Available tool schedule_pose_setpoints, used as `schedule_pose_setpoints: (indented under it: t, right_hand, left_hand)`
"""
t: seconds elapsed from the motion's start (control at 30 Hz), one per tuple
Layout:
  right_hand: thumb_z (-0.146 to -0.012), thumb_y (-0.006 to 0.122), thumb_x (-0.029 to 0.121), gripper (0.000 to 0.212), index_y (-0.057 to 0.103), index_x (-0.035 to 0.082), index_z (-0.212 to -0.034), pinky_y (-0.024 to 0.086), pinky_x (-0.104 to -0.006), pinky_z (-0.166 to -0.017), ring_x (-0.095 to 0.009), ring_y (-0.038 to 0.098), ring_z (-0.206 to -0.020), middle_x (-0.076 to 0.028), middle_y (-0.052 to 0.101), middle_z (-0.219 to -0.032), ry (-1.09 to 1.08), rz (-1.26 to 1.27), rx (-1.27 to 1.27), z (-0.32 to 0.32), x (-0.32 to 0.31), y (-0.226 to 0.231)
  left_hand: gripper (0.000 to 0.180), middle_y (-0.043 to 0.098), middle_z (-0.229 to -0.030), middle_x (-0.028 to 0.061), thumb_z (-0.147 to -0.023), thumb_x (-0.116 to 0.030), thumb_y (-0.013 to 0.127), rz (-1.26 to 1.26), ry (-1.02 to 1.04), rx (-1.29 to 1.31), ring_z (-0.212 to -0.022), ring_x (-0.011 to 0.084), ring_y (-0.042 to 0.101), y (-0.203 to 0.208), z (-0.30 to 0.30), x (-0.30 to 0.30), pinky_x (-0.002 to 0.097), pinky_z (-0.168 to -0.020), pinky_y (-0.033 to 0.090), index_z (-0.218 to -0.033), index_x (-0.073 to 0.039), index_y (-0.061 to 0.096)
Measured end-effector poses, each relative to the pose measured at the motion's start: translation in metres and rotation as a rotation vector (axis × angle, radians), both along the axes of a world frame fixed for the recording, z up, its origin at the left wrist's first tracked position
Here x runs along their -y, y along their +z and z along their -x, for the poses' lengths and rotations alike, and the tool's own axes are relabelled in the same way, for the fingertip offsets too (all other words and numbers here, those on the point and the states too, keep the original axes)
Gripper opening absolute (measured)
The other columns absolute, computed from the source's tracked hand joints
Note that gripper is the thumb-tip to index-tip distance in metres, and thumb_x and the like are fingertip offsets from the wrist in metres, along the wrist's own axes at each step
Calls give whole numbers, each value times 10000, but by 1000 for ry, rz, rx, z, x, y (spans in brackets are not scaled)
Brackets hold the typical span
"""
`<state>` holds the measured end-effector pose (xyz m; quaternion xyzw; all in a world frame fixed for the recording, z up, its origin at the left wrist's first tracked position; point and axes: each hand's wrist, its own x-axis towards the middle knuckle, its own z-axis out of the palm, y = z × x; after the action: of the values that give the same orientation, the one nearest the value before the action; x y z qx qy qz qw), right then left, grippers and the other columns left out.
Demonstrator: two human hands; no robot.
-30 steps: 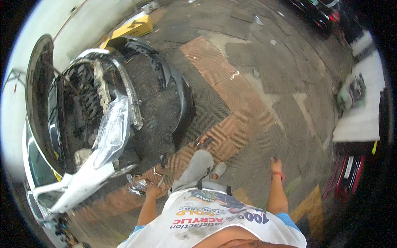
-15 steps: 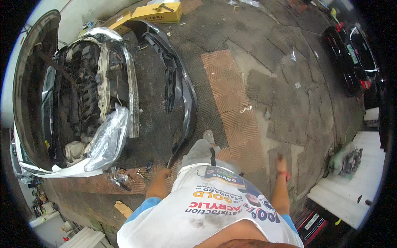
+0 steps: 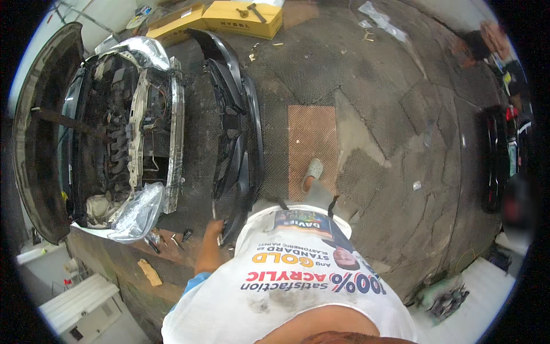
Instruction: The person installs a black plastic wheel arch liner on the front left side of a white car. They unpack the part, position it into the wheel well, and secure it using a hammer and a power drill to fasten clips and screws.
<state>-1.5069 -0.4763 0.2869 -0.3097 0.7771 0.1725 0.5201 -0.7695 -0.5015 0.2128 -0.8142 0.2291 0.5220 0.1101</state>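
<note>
Head view gives us the left hand, its grip seemingly closed around a slim tool that points toward the far side. Our bumper lies on the floor, its long axis running near to far; its near end is just right of that grip, though we cannot tell whether they touch. Farther left stands the car. Our right hand is out of view.

Curved grey-black plastic bumper around 11 o'clock, boxy yellow cardboard carton at 12, rectangular kinda rust-brown textured floor mat at 1, plus a white cloth shirt at 6 printed blue, red, orange.
</note>
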Motion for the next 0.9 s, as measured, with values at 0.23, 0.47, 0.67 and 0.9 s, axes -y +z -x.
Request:
schedule_pose_setpoints:
  t: [0.23,0.47,0.67,0.9]
  right_hand:
    - [-962,594,458,649,536,-41,-1374,424,-432,-1057,-409,543,-1283,-275,564,-1376,68,906,-195,177,605,82]
    - [-1007,583,339,541,533,-63,-1366,441,-402,-1043,-339,581,-1258,-262,602,-1332,213,1139,206,-83,969,215]
    - [-981,580,226,420,570,4,-1338,487,-447,-981,-366,637,-1160,-227,662,-1235,777,762,-71,-192,1001,113]
    - [-886,625,358,502,619,87,-1309,489,-435,-995,-377,616,-1189,-202,625,-1311,1280,-146,-37,-139,979,-57]
  left_hand:
    - [624,641,-1256,272,-852,-385,653,140,213,-129,-1208,377,613,24,139,201,449,-1000,472,-1328,13,587]
    - [496,647,-1273,218,-865,-403,614,-45,-102,-122,-1188,362,625,-16,136,245,483,-1002,480,-1256,-105,678]
    - [439,696,-1131,228,-827,-369,630,-203,485,-230,-1086,388,668,-35,132,365,456,-909,521,-1140,-75,719]
    - [530,673,-1111,312,-860,-332,639,177,754,106,-1108,434,652,66,52,570,474,-908,503,-1229,48,626]
